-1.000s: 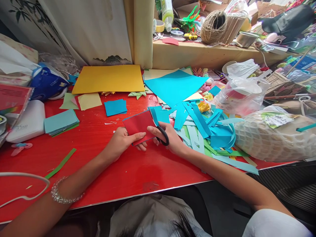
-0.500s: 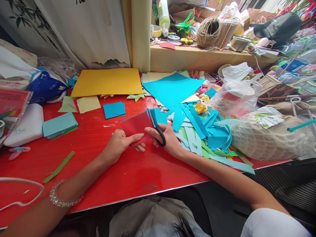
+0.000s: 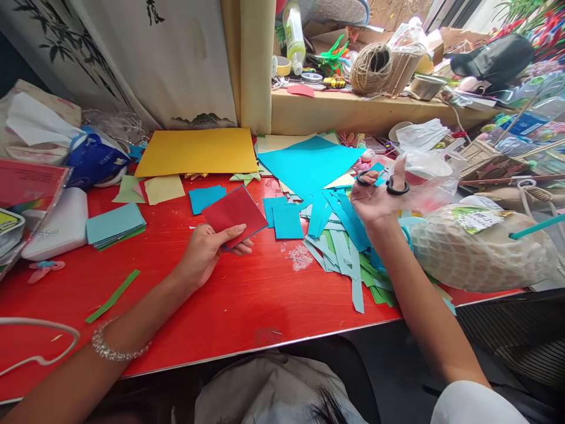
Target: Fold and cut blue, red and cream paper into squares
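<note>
Pinched between the thumb and fingers of my left hand (image 3: 214,247) is a square red paper (image 3: 236,218), with a thin blue edge showing beneath it. My right hand (image 3: 377,200) is raised over the blue and green paper strips, thumb and fingers through the black loops of a pair of scissors (image 3: 399,187). The scissor blades are mostly hidden by the hand. Blue paper squares (image 3: 289,221) lie between my hands, and another small blue stack (image 3: 206,198) is just behind the red paper. Offcut strips (image 3: 342,244) are heaped below my right hand.
A yellow sheet (image 3: 198,152) and a large blue sheet (image 3: 309,162) lie at the back of the red table (image 3: 198,330). Pale blue cards (image 3: 115,224) and a white power bank (image 3: 59,227) are left. A net-wrapped package (image 3: 485,253) sits right. The ledge (image 3: 331,112) holds clutter.
My right hand has moved right and up with the scissors, away from the red paper. The red paper has turned and shifted slightly left in my left hand. Some strips have shifted.
</note>
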Demonstrator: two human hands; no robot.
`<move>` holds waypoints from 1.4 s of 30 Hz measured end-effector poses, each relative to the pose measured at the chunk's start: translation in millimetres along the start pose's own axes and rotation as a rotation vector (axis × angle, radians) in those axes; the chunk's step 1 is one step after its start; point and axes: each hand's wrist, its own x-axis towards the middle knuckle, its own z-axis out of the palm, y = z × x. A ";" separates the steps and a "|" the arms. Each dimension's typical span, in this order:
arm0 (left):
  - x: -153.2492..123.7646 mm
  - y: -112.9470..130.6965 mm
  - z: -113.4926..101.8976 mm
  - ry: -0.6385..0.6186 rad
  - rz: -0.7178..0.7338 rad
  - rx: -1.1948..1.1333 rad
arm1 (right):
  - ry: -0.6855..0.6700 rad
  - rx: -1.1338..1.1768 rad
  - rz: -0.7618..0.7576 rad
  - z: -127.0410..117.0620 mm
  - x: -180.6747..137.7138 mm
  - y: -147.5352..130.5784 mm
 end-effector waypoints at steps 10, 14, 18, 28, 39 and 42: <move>7.4 -3.2 -4.5 0.008 -0.109 -0.168 | -0.096 0.100 0.101 -4.3 -1.9 -9.0; 4.5 -2.9 -1.0 0.027 -0.027 -0.034 | -0.097 -0.038 0.164 20.8 -17.5 -5.7; 1.2 0.7 0.9 0.193 0.199 0.127 | -0.400 -0.616 0.199 53.9 -53.5 1.1; -13.3 -2.2 -21.2 0.154 0.606 0.998 | -0.924 -1.155 -0.094 75.7 -102.1 25.3; -19.2 -5.3 -5.2 0.159 0.623 1.288 | -0.644 -0.156 0.601 95.0 -119.2 14.0; -20.7 -8.4 -1.3 0.090 0.586 1.344 | -0.613 -0.172 0.574 92.1 -119.3 24.1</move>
